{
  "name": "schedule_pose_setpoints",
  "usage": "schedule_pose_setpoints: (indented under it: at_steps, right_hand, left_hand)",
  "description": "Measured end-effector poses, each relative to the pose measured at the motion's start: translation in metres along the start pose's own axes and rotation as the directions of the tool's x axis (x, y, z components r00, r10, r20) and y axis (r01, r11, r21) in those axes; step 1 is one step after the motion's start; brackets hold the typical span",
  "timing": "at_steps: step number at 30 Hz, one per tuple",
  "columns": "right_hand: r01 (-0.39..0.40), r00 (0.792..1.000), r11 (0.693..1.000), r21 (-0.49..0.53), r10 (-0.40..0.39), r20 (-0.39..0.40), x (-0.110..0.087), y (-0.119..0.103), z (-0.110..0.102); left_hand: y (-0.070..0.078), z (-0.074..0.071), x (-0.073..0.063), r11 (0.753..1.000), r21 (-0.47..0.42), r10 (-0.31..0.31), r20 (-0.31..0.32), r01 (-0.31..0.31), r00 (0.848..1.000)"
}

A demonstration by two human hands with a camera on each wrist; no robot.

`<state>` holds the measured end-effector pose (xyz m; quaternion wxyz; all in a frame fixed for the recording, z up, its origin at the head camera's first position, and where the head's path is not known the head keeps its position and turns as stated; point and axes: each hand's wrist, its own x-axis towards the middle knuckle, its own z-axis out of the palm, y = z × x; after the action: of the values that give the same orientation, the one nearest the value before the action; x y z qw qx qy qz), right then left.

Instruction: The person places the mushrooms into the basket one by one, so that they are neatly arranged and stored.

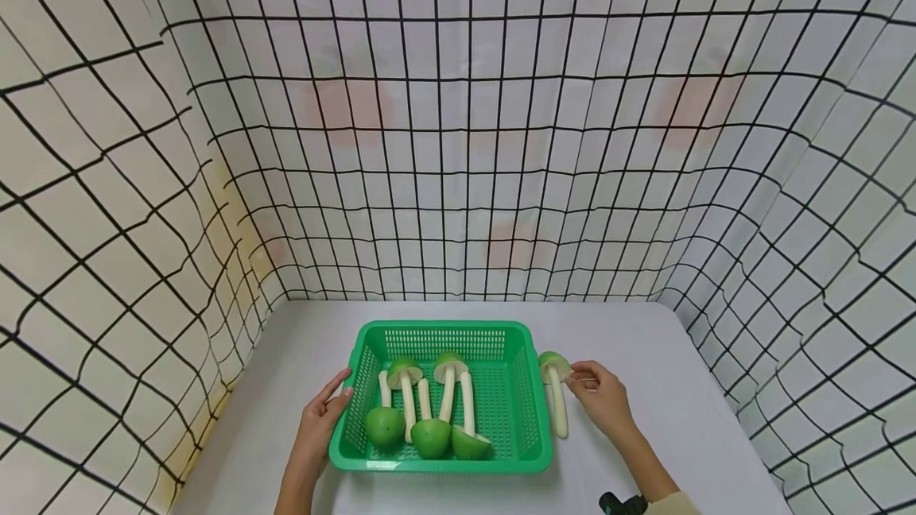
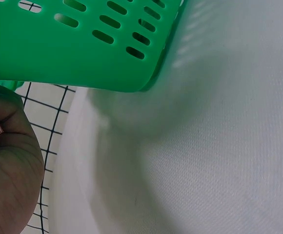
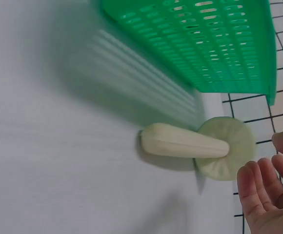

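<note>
Several mushrooms with green caps and pale stems lie in a green plastic basket (image 1: pixel 504 466), among them a mushroom with its cap toward the front (image 1: pixel 432 439). My left hand (image 1: pixel 315 424) is at the basket's left rim, with index finger and thumb extended to it; the left wrist view hides its fingertips. Outside the basket's right side, one mushroom (image 1: pixel 557 400) lies on the table, its stem toward me. Beside its cap is my right hand (image 1: pixel 603 401), fingers loosely bent. In the right wrist view, thumb and fingers stand apart, with fingertips close to the cap (image 3: pixel 239 131).
A white cloth (image 1: pixel 665 388) covers the table. Black wire grid panels (image 1: pixel 468 129) backed with pale sheeting enclose the back and both sides. A dark wrist strap (image 1: pixel 621 504) shows on the right forearm.
</note>
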<state>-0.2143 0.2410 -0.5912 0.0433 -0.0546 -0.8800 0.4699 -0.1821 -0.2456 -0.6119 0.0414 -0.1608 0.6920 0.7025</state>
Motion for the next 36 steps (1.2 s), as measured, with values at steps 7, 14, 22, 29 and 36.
schedule_pose_setpoints:
  at_steps: [7,14,22,29,36]
  right_hand:
    - [-0.074,0.997,0.996,-0.053,0.076,0.021,-0.002,0.022,0.008]
    - [-0.105,0.992,0.992,-0.068,0.109,0.065,-0.003,0.035,0.018]
    - [-0.107,0.988,0.989,-0.098,0.117,0.098,-0.005,0.041,0.025]
    - [-0.119,0.985,0.990,-0.070,0.126,0.116,-0.007,0.043,0.029]
    - [-0.124,0.983,0.992,0.023,0.120,0.143,-0.010,0.041,0.029]
  left_hand:
    - [0.000,0.000,0.000,1.000,-0.014,0.019,0.017,-0.018,1.000]
    - [0.001,0.001,0.000,1.000,-0.002,0.016,0.013,-0.016,1.000]
    - [-0.001,0.001,0.000,1.000,-0.011,0.006,0.012,-0.005,1.000]
    - [0.000,0.000,0.000,1.000,-0.019,0.012,0.012,-0.012,1.000]
    - [0.000,-0.001,-0.001,1.000,-0.022,0.016,0.010,-0.015,1.000]
